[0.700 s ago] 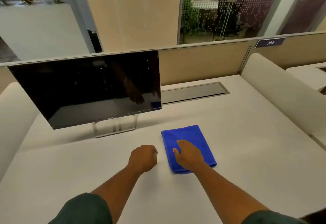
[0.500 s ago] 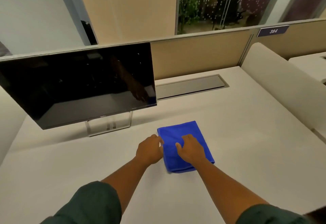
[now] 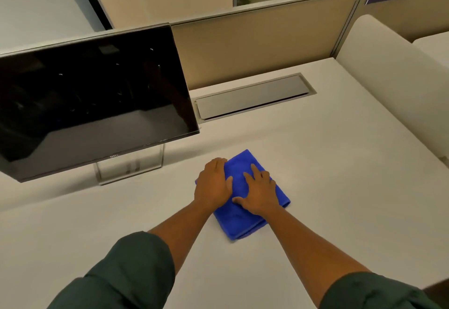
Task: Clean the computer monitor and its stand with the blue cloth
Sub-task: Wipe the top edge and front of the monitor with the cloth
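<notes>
Pressing down on the folded blue cloth [image 3: 245, 221] with both hands, palms low against the worktop [image 3: 340, 187]. Left hand [image 3: 213, 182] resting over the cloth's left edge, its fingers [image 3: 218, 162] curled slightly over that edge, maybe beginning to gather it; whether any fabric is actually pinched is not showing. Right hand [image 3: 258, 193] lying flat on top, fingers [image 3: 255, 170] spread open and gripping nothing, probably pinning the fabric so it does not slide while the other hand works under the fold. Lying directly beneath both sets of fingers, then, with the near corner sticking out behind the wrists and the far corner poking out just ahead of the fingertips.

Standing ahead and to the left of the left fingers, well apart from them: the monitor [image 3: 92, 104], screen dark, tilted back. Sitting under it, the clear stand [image 3: 131, 165], nearer to the left fingers than the screen is. Neither one being touched yet, so wiping looks not yet begun. Likely calling next for a firm gather of the cloth, then a lift toward the screen.
</notes>
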The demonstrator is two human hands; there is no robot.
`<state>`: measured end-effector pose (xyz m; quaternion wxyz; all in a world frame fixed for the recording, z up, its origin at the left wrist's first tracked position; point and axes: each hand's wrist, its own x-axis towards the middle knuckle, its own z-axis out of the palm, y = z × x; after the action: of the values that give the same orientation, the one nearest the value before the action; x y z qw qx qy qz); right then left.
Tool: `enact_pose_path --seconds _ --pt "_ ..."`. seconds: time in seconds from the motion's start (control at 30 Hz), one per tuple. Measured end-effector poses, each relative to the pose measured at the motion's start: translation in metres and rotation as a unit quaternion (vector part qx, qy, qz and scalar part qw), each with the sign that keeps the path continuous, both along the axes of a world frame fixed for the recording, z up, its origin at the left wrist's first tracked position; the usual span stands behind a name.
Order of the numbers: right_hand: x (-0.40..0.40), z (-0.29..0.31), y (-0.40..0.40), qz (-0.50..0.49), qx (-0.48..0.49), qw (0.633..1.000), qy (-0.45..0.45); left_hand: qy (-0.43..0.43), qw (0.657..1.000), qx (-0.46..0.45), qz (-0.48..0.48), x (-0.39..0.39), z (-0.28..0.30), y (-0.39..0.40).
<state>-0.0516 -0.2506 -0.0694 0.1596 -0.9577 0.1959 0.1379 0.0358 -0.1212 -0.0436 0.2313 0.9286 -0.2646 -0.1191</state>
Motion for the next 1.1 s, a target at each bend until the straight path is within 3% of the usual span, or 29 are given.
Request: enact_pose_path --seconds 0.2,0.37,0.47,0.57,0.87,1.1 --pt "0.011 0.004 -0.002 0.195 0.036 0.980 -0.013 0.079 0.986 -0.034 0.141 0.005 -0.004 0.002" --pt "0.017 0.011 0.008 0.259 0.059 0.964 -0.002 0.181 0.965 -0.009 0.189 0.008 -0.003 0.020" --pt "0.013 0.014 0.012 0.186 0.143 0.972 -0.033 0.273 0.930 -0.077 0.232 0.007 0.005 0.031" --pt "0.011 0.022 0.013 0.090 0.233 0.967 -0.044 0.352 0.901 -0.134 0.214 0.006 0.019 0.043" --pt "0.010 0.058 0.054 0.017 0.326 0.933 -0.151 0.363 0.900 -0.189 0.149 0.000 0.059 0.079" --pt "0.031 0.079 0.109 0.008 0.305 0.919 -0.252 0.311 0.892 -0.288 0.154 0.002 0.097 0.118"
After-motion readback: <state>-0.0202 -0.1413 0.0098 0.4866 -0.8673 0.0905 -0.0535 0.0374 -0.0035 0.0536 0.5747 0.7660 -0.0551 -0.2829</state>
